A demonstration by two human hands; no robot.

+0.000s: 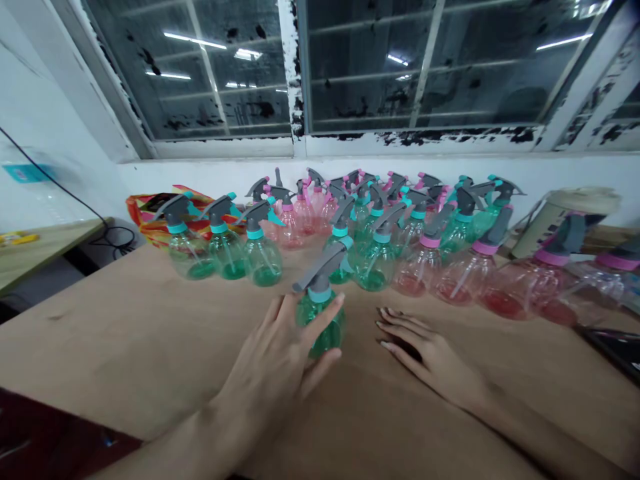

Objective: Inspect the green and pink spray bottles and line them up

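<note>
My left hand (pixel 285 347) is wrapped round a green spray bottle (pixel 327 327) with a teal collar and grey trigger head, upright at the middle of the table. My right hand (pixel 425 347) rests to the right of it, fingers stretched out over the tabletop, holding nothing. Three more green spray bottles (pixel 233 257) stand in a row at the left. Behind the held bottle is another green bottle (pixel 376 263). A row of pink spray bottles (pixel 463 277) runs off to the right.
More pink and green bottles crowd the back of the brown table (pixel 165 347) by the wall. A red and yellow bag (pixel 145 217) lies at the back left. A pale cylindrical container (pixel 560 213) leans at the right, and a dark flat object (pixel 617 347) lies at the right edge.
</note>
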